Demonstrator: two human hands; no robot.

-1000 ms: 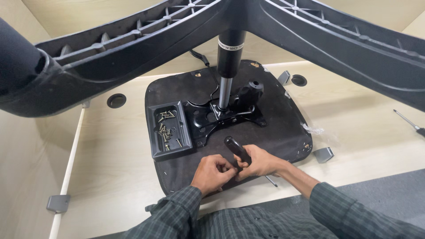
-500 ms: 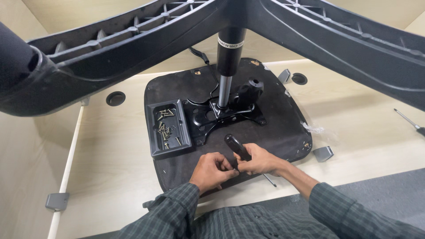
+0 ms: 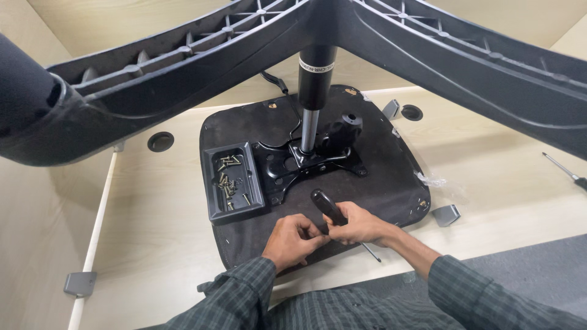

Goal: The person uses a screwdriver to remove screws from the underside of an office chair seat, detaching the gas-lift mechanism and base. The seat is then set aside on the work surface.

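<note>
Overhead, chair base (image 3: 183, 79) blocks view.

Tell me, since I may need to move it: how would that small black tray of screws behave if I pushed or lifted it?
The black tray looks like rigid, shallow plastic, so it would probably slide rather than flex. Its loose screws would likely rattle and shift, maybe spilling if it tilts. It sits on the dark seat underside, which looks matte, so it may drag a little.

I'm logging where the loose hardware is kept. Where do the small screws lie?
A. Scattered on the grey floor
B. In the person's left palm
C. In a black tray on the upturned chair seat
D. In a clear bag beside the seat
C: the screws lie heaped in the black tray, which sits on the upturned seat left of the metal mounting plate.
</note>
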